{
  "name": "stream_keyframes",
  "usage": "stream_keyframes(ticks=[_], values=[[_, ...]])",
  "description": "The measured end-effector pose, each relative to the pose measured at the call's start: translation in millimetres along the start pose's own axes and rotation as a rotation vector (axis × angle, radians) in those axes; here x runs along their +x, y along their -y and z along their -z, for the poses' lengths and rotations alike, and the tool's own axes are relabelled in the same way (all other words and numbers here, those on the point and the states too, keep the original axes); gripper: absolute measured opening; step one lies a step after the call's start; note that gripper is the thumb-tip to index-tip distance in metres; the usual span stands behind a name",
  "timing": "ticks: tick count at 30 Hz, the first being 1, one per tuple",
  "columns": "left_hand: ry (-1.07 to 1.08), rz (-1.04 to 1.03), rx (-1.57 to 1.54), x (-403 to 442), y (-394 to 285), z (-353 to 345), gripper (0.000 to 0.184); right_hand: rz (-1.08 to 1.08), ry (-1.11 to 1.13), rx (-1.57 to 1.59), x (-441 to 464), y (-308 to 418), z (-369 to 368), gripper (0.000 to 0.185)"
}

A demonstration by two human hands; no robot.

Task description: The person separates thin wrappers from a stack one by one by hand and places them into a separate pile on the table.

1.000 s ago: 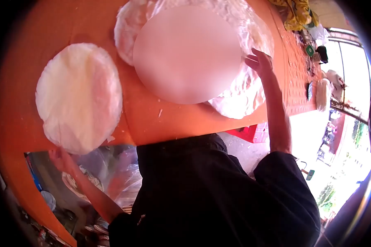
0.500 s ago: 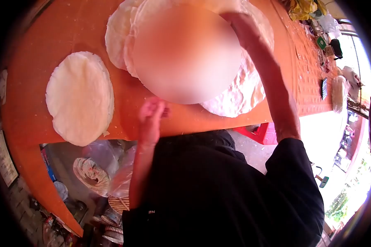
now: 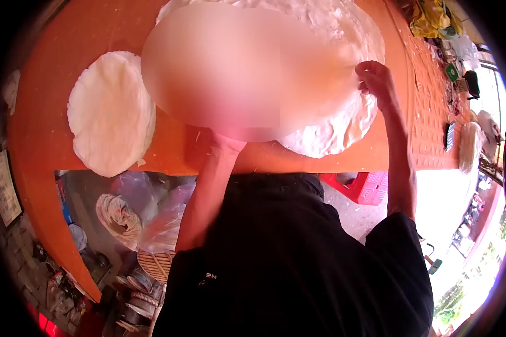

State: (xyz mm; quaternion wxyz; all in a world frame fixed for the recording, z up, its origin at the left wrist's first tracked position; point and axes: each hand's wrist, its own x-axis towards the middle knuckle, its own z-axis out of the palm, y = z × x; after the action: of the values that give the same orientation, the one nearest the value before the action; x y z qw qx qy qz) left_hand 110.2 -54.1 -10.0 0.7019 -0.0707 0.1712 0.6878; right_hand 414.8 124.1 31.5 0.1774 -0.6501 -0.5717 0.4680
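Hands [image 3: 378,83] at the pale sheets [image 3: 327,136]

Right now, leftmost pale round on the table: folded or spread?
Spread: the pale round lies on the orange table, broad oval outline showing, no fold visible across it.

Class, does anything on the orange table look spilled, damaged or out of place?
A small pale scrap lies loose beside the left pile of sheets, odd because it isn't stacked with them. Blur hides much of the larger pile.
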Motion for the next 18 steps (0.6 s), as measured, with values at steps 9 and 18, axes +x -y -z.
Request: stream_keyframes(ticks=[9, 18], values=[[0.005, -0.079, 0.392, 7.3, 10.2, -24.1, 0.063, 0.76, 0.204, -0.305, -88.2, 69.1, -119.5, 0.048], [0.059, -0.013, 0.26, 12.3, 4.8, -13.4, 0.064, 0.928, 0.058, -0.307, -90.4, 64.2, -130.8, 0.031]])
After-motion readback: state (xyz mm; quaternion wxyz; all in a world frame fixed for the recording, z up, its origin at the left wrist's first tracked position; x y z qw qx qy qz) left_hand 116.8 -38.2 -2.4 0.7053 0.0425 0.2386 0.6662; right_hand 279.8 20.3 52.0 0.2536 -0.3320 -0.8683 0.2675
